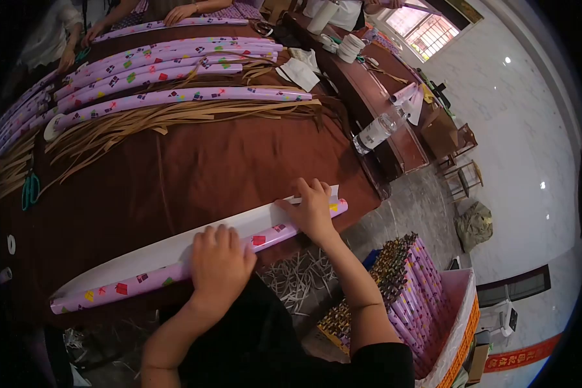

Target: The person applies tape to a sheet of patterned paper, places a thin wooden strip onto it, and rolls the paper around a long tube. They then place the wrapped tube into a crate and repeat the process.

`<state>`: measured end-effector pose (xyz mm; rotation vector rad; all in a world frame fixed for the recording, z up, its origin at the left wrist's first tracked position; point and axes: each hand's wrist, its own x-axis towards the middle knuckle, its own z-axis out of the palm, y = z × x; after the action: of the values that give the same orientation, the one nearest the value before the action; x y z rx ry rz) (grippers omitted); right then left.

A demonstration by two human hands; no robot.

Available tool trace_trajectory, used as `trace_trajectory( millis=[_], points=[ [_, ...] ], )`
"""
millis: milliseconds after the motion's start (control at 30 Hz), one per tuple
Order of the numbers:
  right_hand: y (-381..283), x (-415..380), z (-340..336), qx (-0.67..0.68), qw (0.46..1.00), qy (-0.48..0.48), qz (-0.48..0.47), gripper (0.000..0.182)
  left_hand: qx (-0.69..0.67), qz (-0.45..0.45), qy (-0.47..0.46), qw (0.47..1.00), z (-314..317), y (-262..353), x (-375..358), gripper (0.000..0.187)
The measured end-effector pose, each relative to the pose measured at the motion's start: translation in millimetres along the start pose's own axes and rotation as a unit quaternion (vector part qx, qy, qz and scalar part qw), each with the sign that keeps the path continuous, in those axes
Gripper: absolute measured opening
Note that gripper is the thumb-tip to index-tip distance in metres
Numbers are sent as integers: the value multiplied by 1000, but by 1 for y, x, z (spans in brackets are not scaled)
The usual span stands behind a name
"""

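A purple patterned paper roll lies along the near edge of the brown-covered table, its white inner side partly unrolled on the far side. My left hand lies over the middle of the roll, with its fingers curled over the paper. Farther right, my right hand rests near the roll's right end, fingers bent and spread over the white edge. Both palms face down, and their undersides are hidden.
Rolled purple papers and brown strips lie across the back of the table. Green scissors are at left. A bottle stands at right. A bin of rolls is below. Other people's hands are at the top.
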<state>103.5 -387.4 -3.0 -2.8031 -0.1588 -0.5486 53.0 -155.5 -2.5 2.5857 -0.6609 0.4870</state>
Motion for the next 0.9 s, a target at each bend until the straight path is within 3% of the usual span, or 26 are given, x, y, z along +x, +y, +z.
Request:
trace_trajectory(
  millis=[133,233,300,367,400,467,500,633,733,900],
  points=[
    [1,-2,2,-42,999,14,-14,39,-78,77,-38,993,35,37,43,34],
    [4,3,-11,-55,997,21,-43,40,-129,59,-2,990,53,45,44,38],
    [16,6,-19,-59,997,10,-50,39,-117,59,-47,990,57,44,41,44],
    [45,7,-26,150,986,-48,-58,39,-109,52,-37,992,59,45,39,45],
    [56,7,-34,156,985,-59,-40,38,-114,52,-36,991,59,45,39,45],
    [96,5,-41,108,991,-74,-11,40,-106,46,-38,993,61,45,39,47],
    [105,3,-48,152,986,-64,33,36,-110,47,-36,992,62,45,39,47],
    [130,-1,-60,106,994,-31,24,28,-90,52,-19,994,65,45,38,49],
    [130,-1,-53,46,999,16,-24,30,-92,53,-18,994,64,45,38,49],
    [136,0,-39,22,998,57,-19,32,-91,54,-23,994,65,44,37,49]
  ],
)
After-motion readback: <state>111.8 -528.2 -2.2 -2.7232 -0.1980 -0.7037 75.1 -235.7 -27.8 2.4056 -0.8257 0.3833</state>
